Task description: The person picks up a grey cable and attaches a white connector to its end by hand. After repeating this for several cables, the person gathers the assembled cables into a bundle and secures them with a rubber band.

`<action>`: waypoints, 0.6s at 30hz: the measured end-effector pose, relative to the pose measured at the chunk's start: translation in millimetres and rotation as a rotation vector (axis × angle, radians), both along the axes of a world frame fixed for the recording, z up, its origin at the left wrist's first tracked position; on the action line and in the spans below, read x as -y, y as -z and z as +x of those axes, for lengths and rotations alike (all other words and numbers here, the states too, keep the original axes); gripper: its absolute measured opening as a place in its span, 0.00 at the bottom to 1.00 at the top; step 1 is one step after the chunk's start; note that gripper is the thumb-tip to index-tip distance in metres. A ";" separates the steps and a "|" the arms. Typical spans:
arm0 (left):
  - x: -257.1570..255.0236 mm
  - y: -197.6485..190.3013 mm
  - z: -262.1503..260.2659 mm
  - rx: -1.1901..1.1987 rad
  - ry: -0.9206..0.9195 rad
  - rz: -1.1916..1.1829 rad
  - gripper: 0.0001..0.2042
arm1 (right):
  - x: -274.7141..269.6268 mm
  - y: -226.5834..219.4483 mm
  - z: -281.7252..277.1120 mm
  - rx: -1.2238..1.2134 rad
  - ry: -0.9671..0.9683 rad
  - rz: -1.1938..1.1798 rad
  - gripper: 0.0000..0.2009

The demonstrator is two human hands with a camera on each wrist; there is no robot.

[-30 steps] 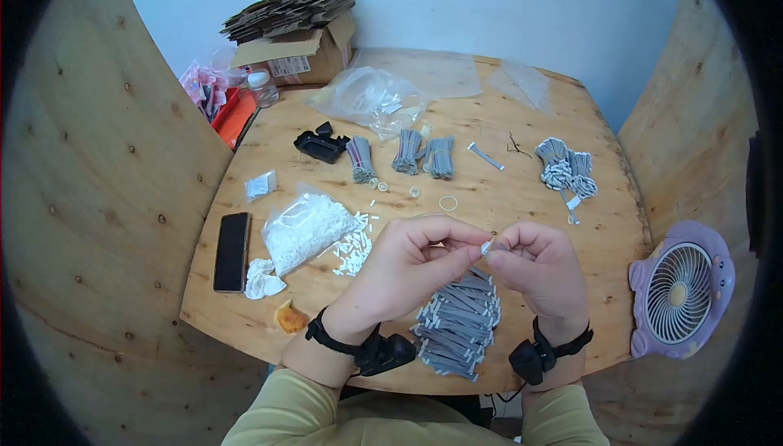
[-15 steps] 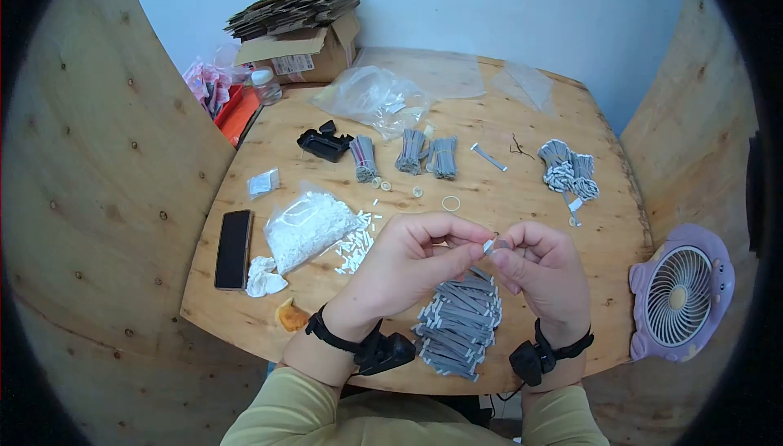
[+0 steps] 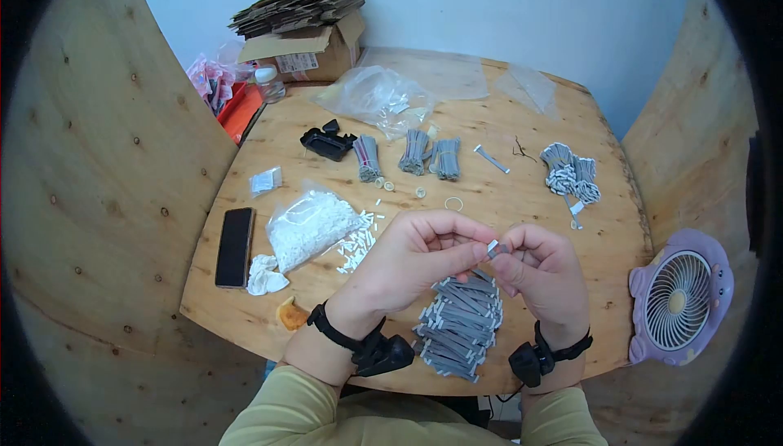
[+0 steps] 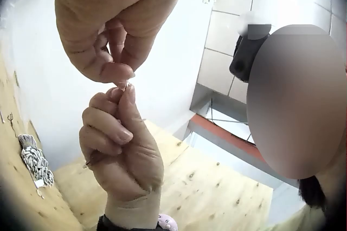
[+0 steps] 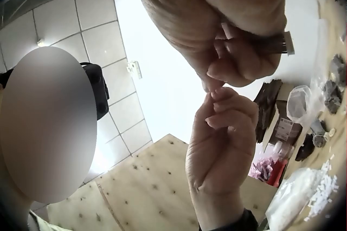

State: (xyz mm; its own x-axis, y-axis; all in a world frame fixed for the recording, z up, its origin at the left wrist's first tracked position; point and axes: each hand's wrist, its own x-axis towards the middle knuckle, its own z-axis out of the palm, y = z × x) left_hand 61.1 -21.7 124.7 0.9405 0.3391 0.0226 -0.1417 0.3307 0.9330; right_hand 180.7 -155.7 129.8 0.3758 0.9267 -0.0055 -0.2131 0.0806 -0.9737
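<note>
Above the near part of the table, my left hand [image 3: 412, 262] pinches a small white plastic connector [image 3: 493, 245] between thumb and forefinger. My right hand [image 3: 540, 271] meets it fingertip to fingertip, gripping a short grey ribbon cable [image 3: 502, 249] right beside the connector. In the right wrist view the cable's other white end [image 5: 288, 43] sticks out past the right hand's curled fingers. The fingertips hide most of the joint between connector and cable. Below the hands lies a pile of grey ribbon cables [image 3: 458, 328] with white ends.
Left of the hands, a clear bag of white pieces [image 3: 308, 230] has several spilled beside it, near a phone [image 3: 235, 247]. Banded cable bundles [image 3: 414, 152] stand further back. More bundles [image 3: 559, 169] lie at right, and a purple fan [image 3: 681, 295] stands at the right edge.
Both hands stay fingertip to fingertip in nearly the same place. The white connector shows more plainly between the fingers now. The head view has shifted slightly.
</note>
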 end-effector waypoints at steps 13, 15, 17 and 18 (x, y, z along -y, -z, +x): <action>4.5 -0.8 -0.5 0.019 -0.063 0.057 0.08 | 1.8 -1.1 -3.0 0.053 0.039 -0.004 0.06; 3.0 -1.0 -1.1 0.018 -0.037 0.057 0.08 | 1.8 -1.6 -2.6 0.069 0.063 -0.002 0.06; 3.3 -0.7 -0.7 0.007 -0.044 0.049 0.08 | 1.0 -5.3 -6.0 0.053 0.058 0.017 0.05; 3.3 -0.6 -0.6 0.002 -0.048 0.045 0.08 | 0.5 -6.5 -7.2 0.046 0.056 0.027 0.05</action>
State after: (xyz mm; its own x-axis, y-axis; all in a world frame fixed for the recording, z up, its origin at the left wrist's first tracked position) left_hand 60.5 -25.0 125.4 0.9231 0.3823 0.0410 -0.1585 0.2812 0.9465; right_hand 173.5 -156.3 136.3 0.4261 0.9039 0.0378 -0.1630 0.1178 -0.9796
